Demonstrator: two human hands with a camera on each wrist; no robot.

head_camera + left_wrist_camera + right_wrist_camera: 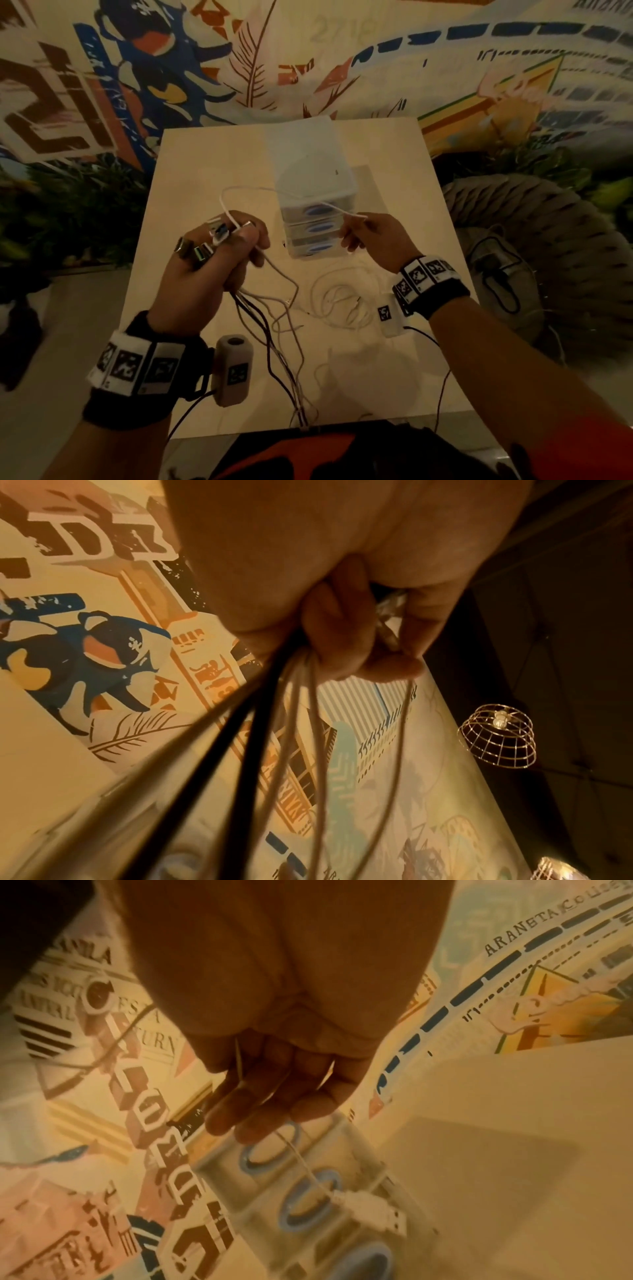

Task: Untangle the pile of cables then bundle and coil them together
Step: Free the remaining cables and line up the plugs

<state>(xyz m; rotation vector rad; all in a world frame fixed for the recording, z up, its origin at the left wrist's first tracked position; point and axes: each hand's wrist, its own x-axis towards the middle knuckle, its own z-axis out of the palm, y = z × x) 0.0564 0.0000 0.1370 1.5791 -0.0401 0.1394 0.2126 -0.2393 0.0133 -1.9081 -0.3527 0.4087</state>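
My left hand is raised over the pale table and grips a bundle of cables. Several plugs stick out above the fist. Black and white strands hang from the curled fingers down past the table's front edge. One white cable arcs from that fist across to my right hand, which pinches it near its end. In the right wrist view the cable crosses the fingers and a white USB plug dangles below. Another white cable lies in loose loops on the table.
A small translucent drawer unit with blue handles stands mid-table, just behind and between my hands. A grey woven seat sits right of the table. A painted mural wall lies beyond. A wire lamp hangs overhead.
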